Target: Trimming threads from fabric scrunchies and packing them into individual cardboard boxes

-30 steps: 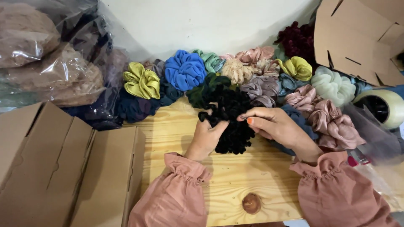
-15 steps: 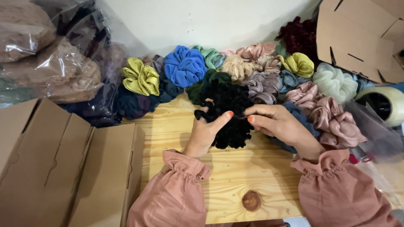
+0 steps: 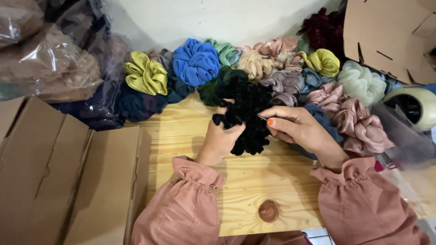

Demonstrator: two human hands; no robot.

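While held, black scrunchie (image 3: 247, 115) beside brown boxes (image 3: 68, 181)

The fingertips of the left hand (image 3: 223, 138) are buried in the black scrunchie (image 3: 247, 115), so its grip cannot be read. The right hand (image 3: 297, 129) covers the scrunchie's right edge and part of a dark blue scrunchie (image 3: 323, 119) behind it. At far left, clear plastic bags (image 3: 50, 68) blur their contents, perhaps brown fabric. The tape roll (image 3: 415, 104) is cut off by the right edge, and the cardboard boxes (image 3: 59, 181) by the left and near edges.
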